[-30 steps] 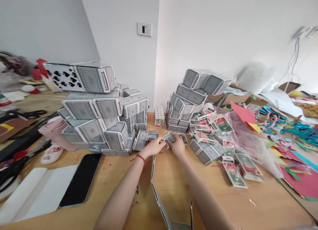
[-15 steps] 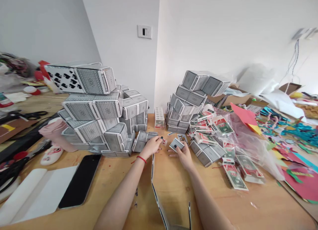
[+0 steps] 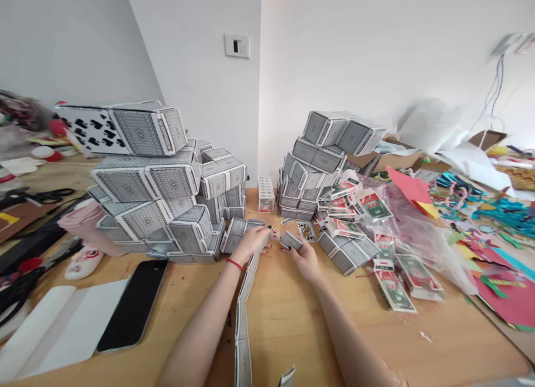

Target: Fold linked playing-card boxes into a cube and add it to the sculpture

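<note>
Right hand pinches a small grey card pack between its fingertips, just beside the left hand, whose fingers curl over the top end of the card strip.

Small deck of cards (grey lattice back, white edges) held tilted just above the desk in the fingers of the right hand; strip of joined cards, same grey back, runs from the left hand down the desk toward the viewer, partly standing on edge.

Matt pale wood makes the table beneath the left hand. The card strip at it looks like smooth paper; the phone further left is glossy.
</note>
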{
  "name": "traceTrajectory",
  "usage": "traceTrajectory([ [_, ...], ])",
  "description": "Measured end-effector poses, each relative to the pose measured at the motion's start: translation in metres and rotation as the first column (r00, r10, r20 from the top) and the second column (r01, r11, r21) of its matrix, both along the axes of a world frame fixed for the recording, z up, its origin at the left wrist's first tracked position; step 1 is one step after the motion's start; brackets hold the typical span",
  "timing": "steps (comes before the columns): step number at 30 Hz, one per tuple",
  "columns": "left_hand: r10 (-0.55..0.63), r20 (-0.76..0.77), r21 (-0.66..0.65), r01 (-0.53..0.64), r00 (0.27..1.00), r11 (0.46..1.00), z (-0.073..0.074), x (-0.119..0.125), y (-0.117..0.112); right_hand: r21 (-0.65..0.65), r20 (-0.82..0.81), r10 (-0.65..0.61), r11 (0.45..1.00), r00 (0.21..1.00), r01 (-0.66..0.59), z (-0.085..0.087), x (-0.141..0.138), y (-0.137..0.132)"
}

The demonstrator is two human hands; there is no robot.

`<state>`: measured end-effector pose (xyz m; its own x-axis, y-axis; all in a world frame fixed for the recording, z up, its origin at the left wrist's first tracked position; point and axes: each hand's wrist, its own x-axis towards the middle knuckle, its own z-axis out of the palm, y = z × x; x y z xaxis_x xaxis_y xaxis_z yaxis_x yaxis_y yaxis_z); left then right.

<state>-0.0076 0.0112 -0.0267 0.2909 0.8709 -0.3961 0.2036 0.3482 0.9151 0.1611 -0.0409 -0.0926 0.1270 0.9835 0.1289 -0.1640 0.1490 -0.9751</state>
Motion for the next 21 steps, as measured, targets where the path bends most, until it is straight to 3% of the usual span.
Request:
traceTrajectory([
  [21,-0.049,-0.036,0.069,0.052,0.998,0.996,-0.012,0.011,0.0,0.047,0.168,-0.029,0.999,0.985,0.022,0.0,0.0,0.0],
])
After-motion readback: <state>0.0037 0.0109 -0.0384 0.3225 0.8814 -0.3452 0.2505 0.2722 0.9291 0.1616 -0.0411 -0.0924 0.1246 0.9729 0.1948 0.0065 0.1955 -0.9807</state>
